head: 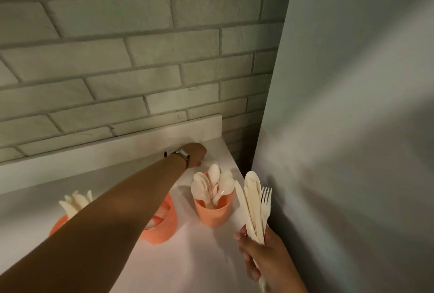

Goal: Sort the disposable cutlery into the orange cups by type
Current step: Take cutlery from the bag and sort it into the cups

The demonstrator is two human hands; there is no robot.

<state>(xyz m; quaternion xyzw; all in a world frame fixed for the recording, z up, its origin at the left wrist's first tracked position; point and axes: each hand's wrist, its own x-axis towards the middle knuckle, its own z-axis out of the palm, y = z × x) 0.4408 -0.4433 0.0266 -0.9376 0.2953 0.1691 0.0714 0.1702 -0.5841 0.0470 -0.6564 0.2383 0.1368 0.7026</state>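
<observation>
Three orange cups stand on a white counter. The right cup (pixel 215 212) holds several cream plastic spoons (pixel 212 185). The middle cup (pixel 162 229) is mostly hidden under my left forearm. The left cup (pixel 58 223) holds cream cutlery (pixel 75 202), perhaps knives or forks. My left hand (pixel 196 154), a watch on its wrist, reaches past the cups to the counter's far right corner, fingers curled down and hidden. My right hand (pixel 263 259) at the lower right grips a bundle of cream cutlery (pixel 254 203): a fork, knives and a spoon, pointing up.
A pale brick wall (pixel 141 57) with a white backsplash ledge (pixel 117 149) runs behind the counter (pixel 187 257). A tall grey panel (pixel 352 128) closes the right side, close to my right hand. A dark gap lies between the counter's right edge and the panel.
</observation>
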